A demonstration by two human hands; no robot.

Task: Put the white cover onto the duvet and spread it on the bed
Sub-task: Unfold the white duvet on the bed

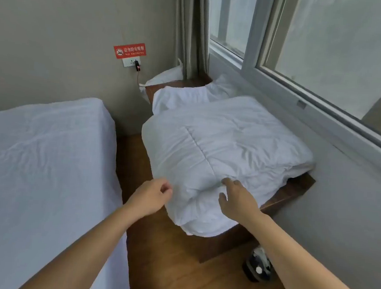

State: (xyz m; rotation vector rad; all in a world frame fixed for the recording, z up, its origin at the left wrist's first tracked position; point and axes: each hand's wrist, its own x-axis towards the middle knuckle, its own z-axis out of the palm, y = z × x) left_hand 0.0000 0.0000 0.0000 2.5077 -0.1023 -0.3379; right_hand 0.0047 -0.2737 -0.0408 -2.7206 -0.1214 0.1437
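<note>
At nine o'clock a made bed [33, 165] lies flat under its sheet. The left hand [151, 198] hangs just off the near left corner of the duvet [225, 152], fingers [166, 189] loosely curled and grasping nothing I can make out; whether they graze the cloth I cannot tell. The duvet sits folded in a thick bundle on the wooden frame [296, 190] at twelve to one o'clock, its near end drooping over the edge. The right hand [237, 200] rests on that near end, fingers spread and released. A rumpled white cloth [179, 98], perhaps the cover, lies past it toward the headboard. My worry is that a pull on one corner alone slides the whole bundle off the frame onto the floor, or unfolds it unevenly. A shoe [257, 266] at four o'clock could trip a sidestep.
</note>
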